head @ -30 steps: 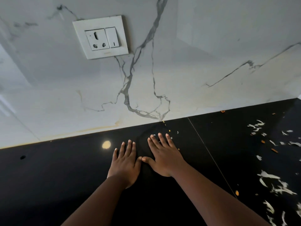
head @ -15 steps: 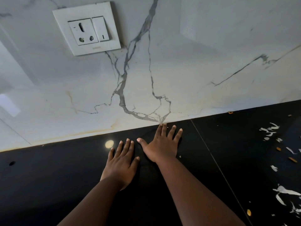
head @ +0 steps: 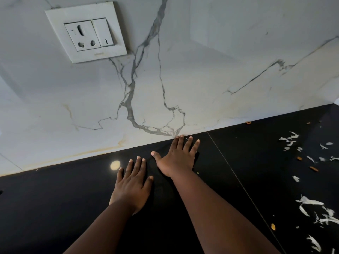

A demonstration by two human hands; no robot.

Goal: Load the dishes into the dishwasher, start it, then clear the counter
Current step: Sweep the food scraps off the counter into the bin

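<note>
both hands flat on black worktop (head: pixel 55 208), left hand (head: pixel 131 186) fingers together, right hand (head: pixel 178 158) fingers spread touching marble wall (head: pixel 201 88), white scraps (head: pixel 311 208) at right

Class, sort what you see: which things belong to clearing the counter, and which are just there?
Belongs to the job:
black counter
white scraps
orange bits
left hand
right hand

Just there:
wall socket
marble wall

The glossy black counter (head: pixel 55 208) carries white peel scraps (head: pixel 311 204) and orange crumbs (head: pixel 313 168) (all toward its right side).
</note>
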